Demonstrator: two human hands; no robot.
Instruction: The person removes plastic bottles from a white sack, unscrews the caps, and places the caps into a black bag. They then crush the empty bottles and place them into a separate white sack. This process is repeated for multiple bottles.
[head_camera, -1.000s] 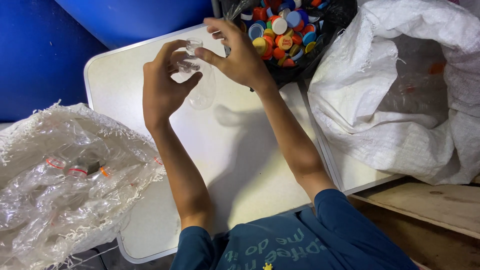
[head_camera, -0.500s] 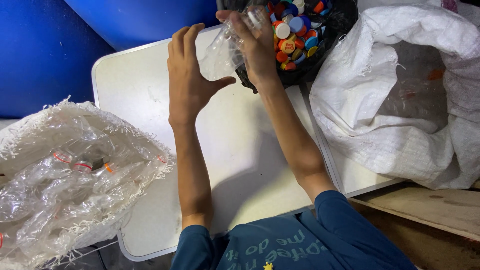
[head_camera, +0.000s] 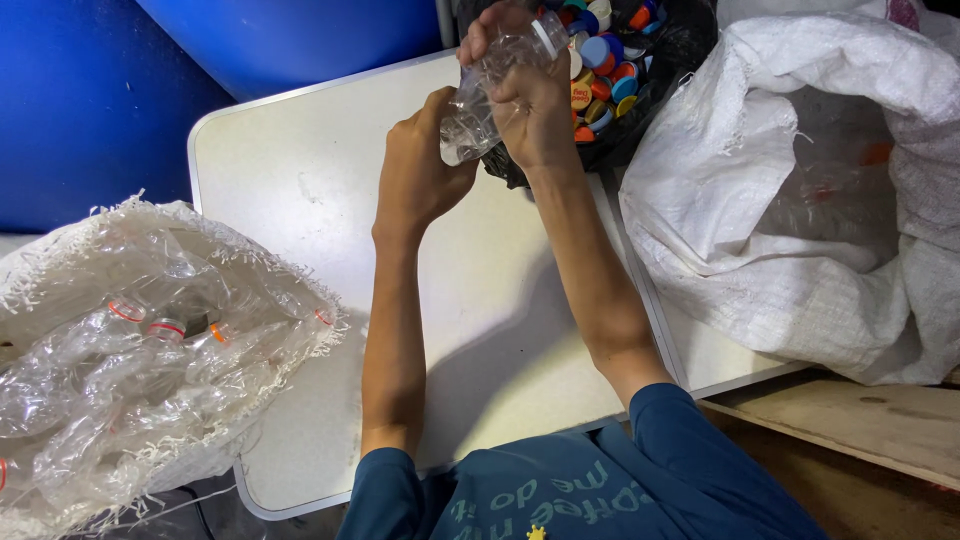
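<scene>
A clear, crumpled plastic bottle (head_camera: 478, 100) is held over the far side of the white table (head_camera: 300, 200). My right hand (head_camera: 530, 105) wraps around its upper part near the white cap. My left hand (head_camera: 418, 175) grips the bottle's lower end. Just behind the hands, a black bag (head_camera: 660, 70) holds several loose bottle caps (head_camera: 600, 60) in orange, blue, white and yellow.
A clear sack (head_camera: 130, 350) with several squashed bottles lies at the left edge of the table. A large white woven sack (head_camera: 800, 200) stands at the right. A blue barrel (head_camera: 290, 40) is behind the table. Wooden boards (head_camera: 860, 430) show at lower right.
Both hands have carried the bottle toward the black bag of caps. My left hand, open flat half a second ago, now grips the bottle's lower end.
</scene>
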